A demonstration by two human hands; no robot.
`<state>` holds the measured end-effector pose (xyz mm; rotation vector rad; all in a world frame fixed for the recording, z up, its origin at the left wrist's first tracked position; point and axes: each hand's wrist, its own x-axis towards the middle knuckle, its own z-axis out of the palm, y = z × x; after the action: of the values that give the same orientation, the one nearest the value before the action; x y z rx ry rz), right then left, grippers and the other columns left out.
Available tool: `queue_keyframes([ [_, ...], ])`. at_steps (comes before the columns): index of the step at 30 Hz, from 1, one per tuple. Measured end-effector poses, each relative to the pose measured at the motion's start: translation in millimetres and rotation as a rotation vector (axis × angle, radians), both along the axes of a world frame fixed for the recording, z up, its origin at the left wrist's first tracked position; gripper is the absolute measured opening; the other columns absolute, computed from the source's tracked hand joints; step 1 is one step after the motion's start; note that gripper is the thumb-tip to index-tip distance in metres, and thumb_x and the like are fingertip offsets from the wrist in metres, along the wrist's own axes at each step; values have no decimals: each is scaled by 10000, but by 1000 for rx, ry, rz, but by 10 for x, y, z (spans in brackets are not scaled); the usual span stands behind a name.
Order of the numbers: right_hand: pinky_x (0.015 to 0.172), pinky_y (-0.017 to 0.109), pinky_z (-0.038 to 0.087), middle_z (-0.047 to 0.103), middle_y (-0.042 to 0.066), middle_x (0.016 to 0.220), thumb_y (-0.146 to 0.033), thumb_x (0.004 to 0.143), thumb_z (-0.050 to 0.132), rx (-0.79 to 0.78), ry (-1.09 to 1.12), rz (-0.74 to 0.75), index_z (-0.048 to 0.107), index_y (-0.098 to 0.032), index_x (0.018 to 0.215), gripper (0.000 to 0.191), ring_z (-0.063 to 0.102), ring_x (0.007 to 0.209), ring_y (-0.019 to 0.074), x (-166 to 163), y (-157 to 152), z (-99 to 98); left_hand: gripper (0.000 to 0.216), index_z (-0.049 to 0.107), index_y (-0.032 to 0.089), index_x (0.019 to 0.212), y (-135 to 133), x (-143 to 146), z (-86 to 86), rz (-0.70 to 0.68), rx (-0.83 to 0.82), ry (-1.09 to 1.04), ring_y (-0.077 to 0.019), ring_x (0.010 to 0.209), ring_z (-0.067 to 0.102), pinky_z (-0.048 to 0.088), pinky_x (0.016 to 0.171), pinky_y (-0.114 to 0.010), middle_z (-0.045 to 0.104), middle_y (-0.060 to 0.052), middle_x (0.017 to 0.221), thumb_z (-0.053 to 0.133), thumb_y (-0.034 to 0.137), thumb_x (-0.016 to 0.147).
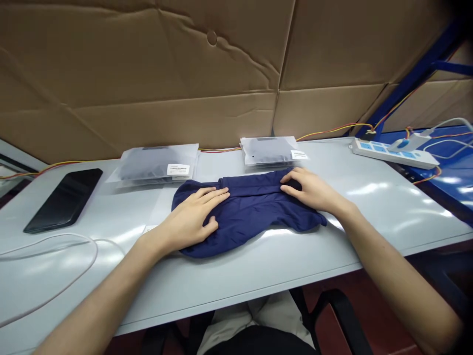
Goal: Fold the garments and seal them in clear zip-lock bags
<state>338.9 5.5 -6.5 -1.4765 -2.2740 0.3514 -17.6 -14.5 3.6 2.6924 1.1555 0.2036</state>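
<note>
Cloth (pixel 244 217), dark blue and creased, lies across the middle of the pale desk (pixel 377 222), its lower side short of the near edge. A flat band runs along its upper side – apparently a fold – and the left hand (pixel 194 212) rests over its left part, fingers loosely spread and thumb held apart. The right hand (pixel 310 190) is at the band's right end, fingers curled with the tips near the thumb; whether they pinch the fabric I cannot tell.

Toward the far edge, frosted bags lie in 2 spots: the left bags (pixel 148 165) beyond the left hand, the right bags (pixel 269 150) just beyond the cloth (each spot shows a white label). A black phone (pixel 64 199) sits near the left edge, with a white cable (pixel 94 259) looping below it, and a power strip (pixel 395 154) lies by the far right corner.

Several things could go wrong. The fabric looks thin and slippery, so the band could spring open if either hand lifted early. Uneven pressure from the 2 hands could skew it, since the lower side already bulges at the left and tapers to a loose tip at the right. A wide sweep away from the person could nudge the right bags.
</note>
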Motion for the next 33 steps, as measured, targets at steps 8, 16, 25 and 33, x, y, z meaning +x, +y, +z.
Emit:
queue_keyframes([
  [8,956,481,506,718,82,1062,-421,945,560,-1,-5,-4,698,-249,994,225,625,1080,300,1,6,-5,632,467,217,1520,-14,10,30,4,1,-5,-288,1456,406,385,1204,-483,469,-36,1587,493,199,888],
  [16,938,481,510,723,80,1045,-408,943,560,2,-1,0,699,-249,986,216,627,1058,301,-11,-3,12,595,481,219,1506,-11,0,14,-3,19,-12,-279,1444,416,381,1202,-460,489,-32,1571,484,219,911],
  [25,972,484,498,703,87,1085,-411,923,597,-17,-1,28,691,-249,1044,223,617,1091,303,0,-10,23,490,538,203,1444,-5,8,40,-2,15,-34,-272,1370,479,415,1159,-458,577,-58,1481,478,307,969],
  [33,982,468,493,668,79,1109,-400,828,724,-52,6,134,677,-262,1020,241,572,1128,309,36,-20,39,370,664,226,1244,-4,42,60,99,71,-54,-269,1103,643,503,961,-438,712,-66,1227,452,410,1003],
])
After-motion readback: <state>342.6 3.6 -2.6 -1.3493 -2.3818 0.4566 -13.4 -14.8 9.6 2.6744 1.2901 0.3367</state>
